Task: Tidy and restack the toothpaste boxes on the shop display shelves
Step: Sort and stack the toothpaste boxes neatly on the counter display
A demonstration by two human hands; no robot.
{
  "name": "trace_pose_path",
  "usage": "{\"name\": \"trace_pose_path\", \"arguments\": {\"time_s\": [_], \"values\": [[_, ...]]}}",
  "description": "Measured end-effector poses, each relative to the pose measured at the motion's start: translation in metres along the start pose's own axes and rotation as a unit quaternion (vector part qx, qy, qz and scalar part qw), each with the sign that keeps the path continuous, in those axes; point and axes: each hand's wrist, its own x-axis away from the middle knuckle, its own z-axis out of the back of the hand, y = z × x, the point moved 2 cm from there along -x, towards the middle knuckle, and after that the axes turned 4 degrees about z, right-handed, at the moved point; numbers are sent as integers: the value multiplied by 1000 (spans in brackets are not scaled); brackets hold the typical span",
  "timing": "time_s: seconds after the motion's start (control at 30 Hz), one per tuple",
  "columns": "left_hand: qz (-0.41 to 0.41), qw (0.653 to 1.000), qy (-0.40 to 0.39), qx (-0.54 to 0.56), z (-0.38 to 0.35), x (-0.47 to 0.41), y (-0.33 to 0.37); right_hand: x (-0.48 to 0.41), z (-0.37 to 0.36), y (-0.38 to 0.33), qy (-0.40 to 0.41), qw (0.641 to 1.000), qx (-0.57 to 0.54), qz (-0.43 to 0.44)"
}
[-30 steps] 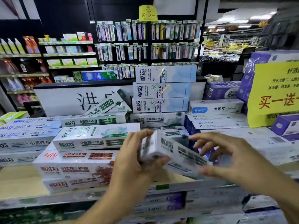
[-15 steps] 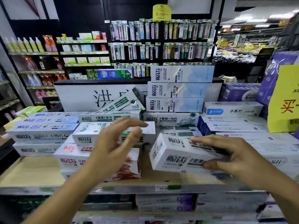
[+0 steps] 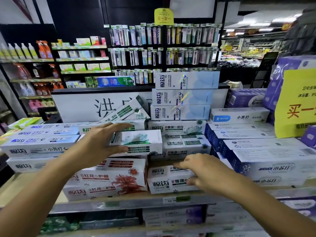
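A white toothpaste box with green print (image 3: 164, 183) lies flat on the wooden display shelf (image 3: 30, 187), just right of two stacked red-flower boxes (image 3: 109, 182). My right hand (image 3: 203, 173) holds its right end, fingers on top and thumb on the front face. On top of the red-flower boxes sits a white box with a green lotus picture (image 3: 142, 142). My left hand (image 3: 100, 142) grips its left end, fingers over the top and thumb underneath. More green-print boxes (image 3: 184, 144) are stacked behind.
Three pale blue boxes (image 3: 184, 96) stand stacked at the back centre, with a tilted green-print box (image 3: 124, 110) leaning beside them. Blue-white boxes fill the left (image 3: 39, 147) and right (image 3: 266, 161). A yellow sign (image 3: 297, 103) hangs at far right; toothbrush racks (image 3: 162, 48) stand behind.
My right hand has lowered the green-print box onto the shelf beside the red-flower boxes. My left hand let go of it and moved up to grip the lotus box.
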Motion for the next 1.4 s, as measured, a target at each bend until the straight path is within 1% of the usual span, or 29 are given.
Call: {"name": "trace_pose_path", "arguments": {"time_s": [0.1, 0.13, 0.23, 0.27, 0.4, 0.5, 0.57, 0.8, 1.03, 1.3, 1.4], "values": [[-8, 1000, -1, 25, -1, 2, -1, -16, -9, 7, 28, 999, 15, -16], [-11, 1000, 5, 29, 0, 3, -1, -21, -13, 12, 31, 999, -6, -22], [-12, 999, 32, 28, 3, 3, 0, -34, -26, 23, 25, 991, -125, -43], [-10, 999, 39, 28, 4, 4, 0, -36, -31, 26, 27, 988, -147, -45], [-29, 998, 40, 31, 7, 4, 6, -40, -45, 38, 61, 983, -169, -37], [-41, 999, 24, 28, 6, 2, 8, -42, -46, 40, 69, 985, -156, -37], [-38, 999, 17, 23, 3, 0, 10, -43, -44, 41, 80, 986, -139, -52], [-48, 998, 16, 32, -2, -5, 14, -48, -48, 33, 134, 986, -13, -98], [-47, 998, 9, 29, -6, -6, 12, -51, -67, 40, 177, 980, -41, -85], [-57, 998, 6, 31, -10, -8, 12, -46, -64, 34, 206, 975, -13, -78], [-57, 998, 2, 29, -9, -9, 12, -47, -61, 34, 200, 976, -11, -80]]}}
